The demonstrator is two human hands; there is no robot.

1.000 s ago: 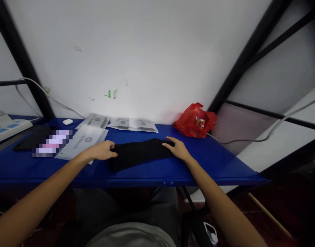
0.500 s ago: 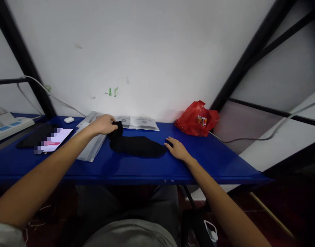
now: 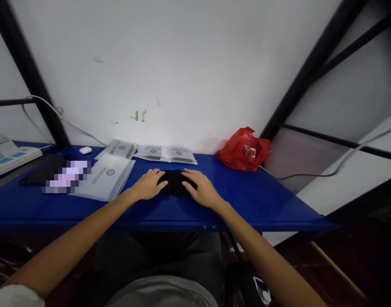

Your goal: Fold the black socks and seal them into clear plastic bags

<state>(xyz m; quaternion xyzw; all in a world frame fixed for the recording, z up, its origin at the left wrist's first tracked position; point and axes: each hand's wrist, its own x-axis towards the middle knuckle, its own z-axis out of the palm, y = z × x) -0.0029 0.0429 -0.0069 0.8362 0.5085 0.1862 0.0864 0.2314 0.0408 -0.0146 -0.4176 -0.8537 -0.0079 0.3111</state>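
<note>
A black sock, folded into a short bundle, lies on the blue table in front of me. My left hand rests on its left end, fingers stretched out and thumb toward the middle. On the right end lies my right hand, also with its fingers extended and thumb pointing inward. Both hands touch the sock from above without wrapping round it, and they hide its two ends.
Left of my hands is a frosted zip bag; another bag and two flat packets lie by the wall. A phone, a white earbud case and a power strip are further left. A red plastic bag sits back right.
The sock, stretched out before, is now folded into a shorter bundle. My left hand has come right and nearer, onto its left end; my right hand has shifted left onto the sock.
</note>
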